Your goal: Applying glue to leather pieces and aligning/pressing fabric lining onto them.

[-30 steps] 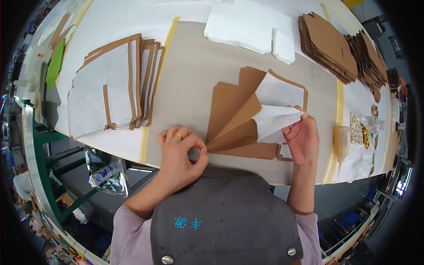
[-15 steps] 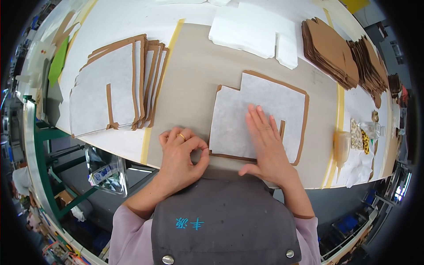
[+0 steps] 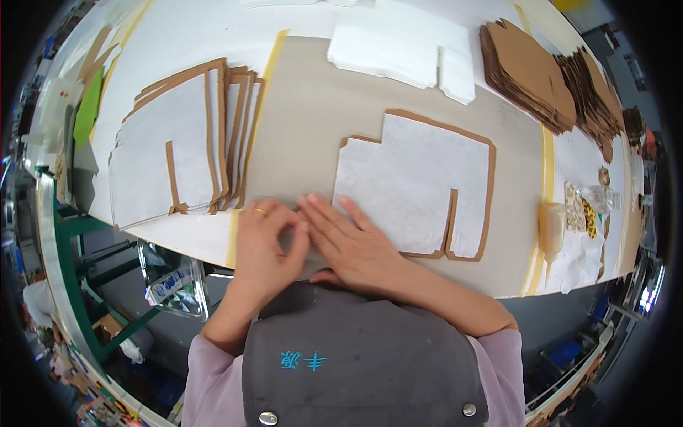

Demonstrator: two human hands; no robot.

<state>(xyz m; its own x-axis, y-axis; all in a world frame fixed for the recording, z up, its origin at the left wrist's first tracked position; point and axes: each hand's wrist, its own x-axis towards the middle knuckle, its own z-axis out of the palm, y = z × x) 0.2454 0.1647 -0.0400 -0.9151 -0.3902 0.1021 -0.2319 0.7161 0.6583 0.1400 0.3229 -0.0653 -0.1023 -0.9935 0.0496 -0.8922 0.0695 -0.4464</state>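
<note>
A flat panel (image 3: 416, 167) lies on the grey work mat (image 3: 299, 107) in front of me: white sheeting on a brown backing, its brown border showing around the edges. It has a stepped upper left corner and a narrow slot at the lower right. My right hand (image 3: 348, 242) rests by the panel's lower left corner, fingers stretched out, covering that corner. Just left of it, my left hand (image 3: 270, 238) has thumb and forefinger pinched together; whatever may be between them is hidden. The two hands touch or nearly touch.
Similar brown-edged panels (image 3: 160, 156) lie fanned out at left. White cut sheets (image 3: 384, 46) are stacked at the far side, brown pieces (image 3: 526, 75) at far right. An amber squeeze bottle (image 3: 551, 228) with a thin nozzle stands near the right edge, beside patterned scraps (image 3: 575, 210).
My right hand has moved left off the middle of the panel to its lower left corner, uncovering the slot. My left hand has shifted slightly left, still pinched.
</note>
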